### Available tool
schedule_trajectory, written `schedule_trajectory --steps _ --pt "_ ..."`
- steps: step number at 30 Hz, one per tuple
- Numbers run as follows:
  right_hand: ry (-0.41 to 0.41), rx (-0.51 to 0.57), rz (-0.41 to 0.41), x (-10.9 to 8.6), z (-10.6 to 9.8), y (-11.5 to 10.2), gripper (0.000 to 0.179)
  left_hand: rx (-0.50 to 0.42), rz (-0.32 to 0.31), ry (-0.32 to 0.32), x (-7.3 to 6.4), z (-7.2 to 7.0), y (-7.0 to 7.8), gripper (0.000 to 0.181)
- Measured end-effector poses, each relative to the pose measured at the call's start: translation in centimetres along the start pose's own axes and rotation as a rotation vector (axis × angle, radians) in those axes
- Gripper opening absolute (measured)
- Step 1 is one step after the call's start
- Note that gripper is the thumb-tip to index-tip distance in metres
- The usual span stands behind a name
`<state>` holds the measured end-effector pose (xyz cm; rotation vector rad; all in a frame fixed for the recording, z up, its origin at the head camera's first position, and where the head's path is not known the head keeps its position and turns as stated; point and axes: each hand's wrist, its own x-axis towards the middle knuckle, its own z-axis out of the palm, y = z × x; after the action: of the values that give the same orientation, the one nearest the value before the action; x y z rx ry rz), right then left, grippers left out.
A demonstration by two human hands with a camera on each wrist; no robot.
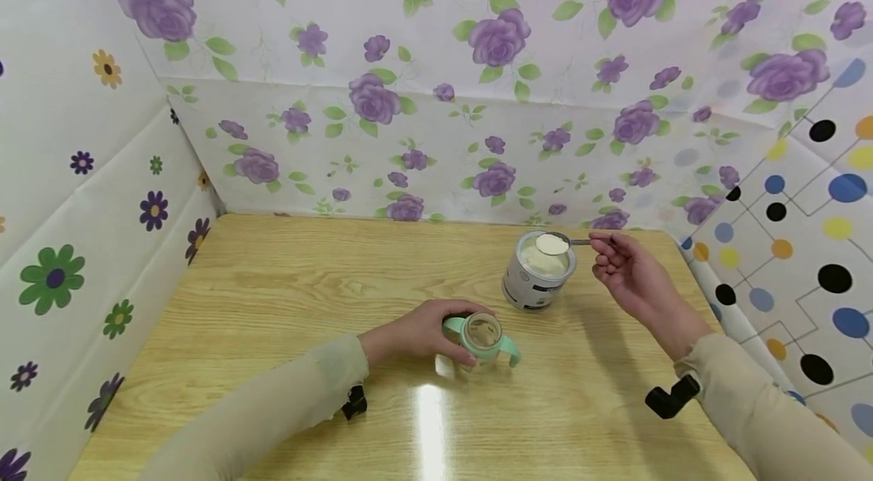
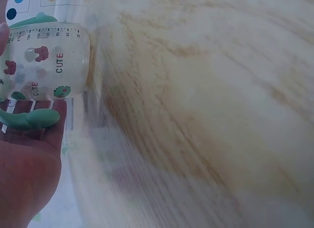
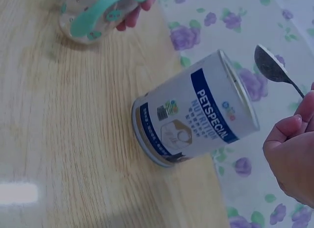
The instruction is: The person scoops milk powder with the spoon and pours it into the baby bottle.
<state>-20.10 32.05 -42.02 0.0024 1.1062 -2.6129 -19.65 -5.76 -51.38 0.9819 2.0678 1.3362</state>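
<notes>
My left hand (image 1: 436, 331) curls round a clear baby bottle (image 2: 49, 61) with mint-green handles and an open top; the bottle stands upright on the table. Printed measuring marks and small pictures show on its side in the left wrist view. Between thumb and fingers, my right hand (image 1: 630, 273) pinches the handle of a metal spoon (image 3: 271, 65). Pale powder (image 1: 551, 244) fills the spoon's bowl, which is above the open mouth of a milk powder can (image 3: 189, 113). More powder is visible inside the can. The can stands upright, right of and behind the bottle.
The wooden table (image 1: 307, 276) ends at a floral cloth wall (image 1: 423, 140) at the back. Patterned cloth walls also rise at the left (image 1: 102, 185) and right (image 1: 798, 254). Black wrist mounts (image 1: 671, 396) sit by both sleeves.
</notes>
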Motion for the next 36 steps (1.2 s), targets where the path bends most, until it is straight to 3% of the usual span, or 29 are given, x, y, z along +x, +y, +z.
schedule_trajectory --steps 7,15,19,26,36 --pt "-0.023 0.018 0.063 -1.0 2.1 0.2 0.046 0.029 0.000 0.013 0.0 0.0 0.0 0.076" --pt "-0.110 -0.021 0.125 -1.9 3.7 2.3 0.054 0.040 0.014 0.005 0.0 -0.2 0.0 0.075" --pt "-0.140 -0.061 0.164 -2.2 4.2 3.8 0.054 0.037 0.015 0.006 0.0 -0.1 -0.1 0.076" --pt "-0.122 -0.163 0.228 -2.5 4.8 6.0 0.050 0.027 0.018 0.013 0.1 0.0 -0.4 0.076" --pt "-0.113 -0.344 0.244 -2.4 4.7 7.0 0.042 0.008 0.011 0.006 0.0 0.0 -0.2 0.075"
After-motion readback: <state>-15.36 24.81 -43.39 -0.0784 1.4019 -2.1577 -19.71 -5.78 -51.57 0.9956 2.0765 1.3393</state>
